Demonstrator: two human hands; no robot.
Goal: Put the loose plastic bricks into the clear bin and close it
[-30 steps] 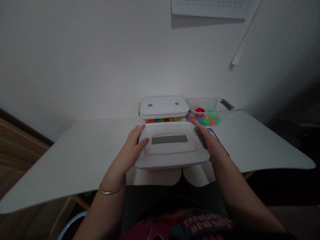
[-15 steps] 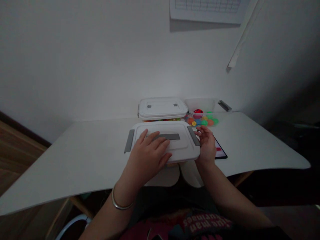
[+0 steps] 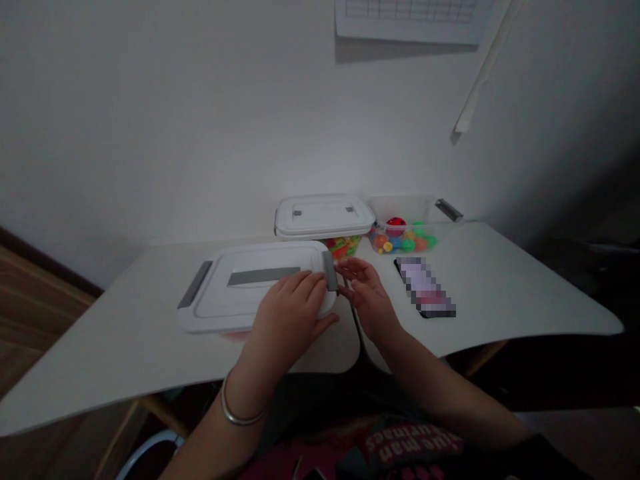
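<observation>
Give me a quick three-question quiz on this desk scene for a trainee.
1. True or false: the left hand rests on the white box nearest the person.
2. What lies on the table to the right of the right hand? A) a phone B) a pair of scissors C) a mug
3. Fill in the blank: the open tub at the back holds coloured ____.

Key: 1. True 2. A 3. balls

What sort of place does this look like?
Probably a room at home, perhaps a small study: a white desk stands against a wall with a grid chart, holding a phone and a lidded plastic box.
</observation>
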